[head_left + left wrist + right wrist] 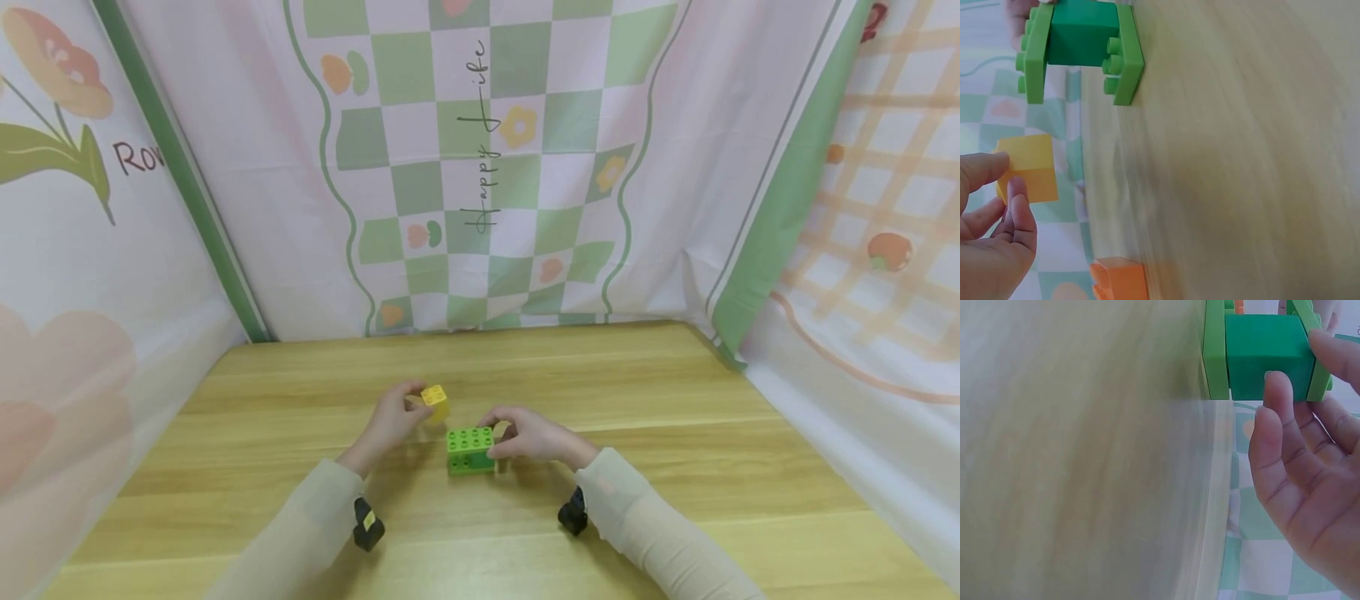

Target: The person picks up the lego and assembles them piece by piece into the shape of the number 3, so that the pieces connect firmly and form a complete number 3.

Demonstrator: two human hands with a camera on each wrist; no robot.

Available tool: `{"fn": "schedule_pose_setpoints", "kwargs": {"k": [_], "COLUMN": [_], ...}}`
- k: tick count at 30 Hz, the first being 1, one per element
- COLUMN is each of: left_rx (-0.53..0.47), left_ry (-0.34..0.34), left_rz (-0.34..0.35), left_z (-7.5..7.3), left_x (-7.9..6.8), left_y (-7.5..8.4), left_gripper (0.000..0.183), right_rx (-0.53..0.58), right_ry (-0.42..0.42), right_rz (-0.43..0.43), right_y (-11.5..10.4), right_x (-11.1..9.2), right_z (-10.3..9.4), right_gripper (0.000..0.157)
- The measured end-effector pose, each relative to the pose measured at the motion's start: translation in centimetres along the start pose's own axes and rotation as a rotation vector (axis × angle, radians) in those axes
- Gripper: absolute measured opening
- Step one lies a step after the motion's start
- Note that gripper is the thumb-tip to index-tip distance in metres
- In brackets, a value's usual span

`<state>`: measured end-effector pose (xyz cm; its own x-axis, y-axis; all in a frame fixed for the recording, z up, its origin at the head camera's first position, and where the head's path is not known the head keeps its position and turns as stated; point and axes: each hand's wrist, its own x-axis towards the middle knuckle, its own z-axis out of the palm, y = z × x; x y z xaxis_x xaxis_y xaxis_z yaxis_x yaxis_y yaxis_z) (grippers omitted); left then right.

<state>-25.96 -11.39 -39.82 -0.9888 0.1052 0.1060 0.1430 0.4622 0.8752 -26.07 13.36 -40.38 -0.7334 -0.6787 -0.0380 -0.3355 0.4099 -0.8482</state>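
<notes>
My left hand (392, 423) pinches a yellow brick (436, 403) between thumb and fingertips, and it is held above the table in the left wrist view. To its right stands a green brick structure (470, 450). A light green studded plate (1037, 53) forms its top and another light green plate (1127, 59) its base. Between them, at the right end, sits a dark green brick (1269, 355). My right hand (536, 435) grips that end, fingers against the dark green brick and thumb by the upper plate. The other end between the plates is open, showing studs.
An orange brick (1124, 279) rests on the wooden table (645, 492), visible in the left wrist view near my left hand. A patterned curtain (480, 167) hangs along the table's back edge, with more printed cloth at both sides.
</notes>
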Motion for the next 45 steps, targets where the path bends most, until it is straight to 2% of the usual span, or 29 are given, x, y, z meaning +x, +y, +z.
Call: {"fn": "schedule_pose_setpoints", "kwargs": {"k": [20, 30, 36, 45], "left_rx": [-0.022, 0.001, 0.011, 0.006], "left_ry": [-0.021, -0.061, -0.099, -0.146], "left_rz": [0.056, 0.124, 0.14, 0.185], "left_z": [0.6, 0.9, 1.3, 1.9], "left_x": [-0.7, -1.5, -1.8, -2.0], "left_y": [1.7, 2.7, 3.1, 3.4], "left_gripper": [0.043, 0.043, 0.044, 0.042], "right_rx": [0.01, 0.004, -0.016, -0.011], "right_ry": [0.001, 0.002, 0.004, 0.01], "right_rz": [0.023, 0.016, 0.012, 0.059], "right_y": [-0.1, -0.2, 0.0, -0.1], "right_x": [-0.1, -0.1, 0.0, -0.2], "right_z": [-0.1, 0.0, 0.0, -0.1], "right_gripper": [0.039, 0.038, 0.039, 0.047]}}
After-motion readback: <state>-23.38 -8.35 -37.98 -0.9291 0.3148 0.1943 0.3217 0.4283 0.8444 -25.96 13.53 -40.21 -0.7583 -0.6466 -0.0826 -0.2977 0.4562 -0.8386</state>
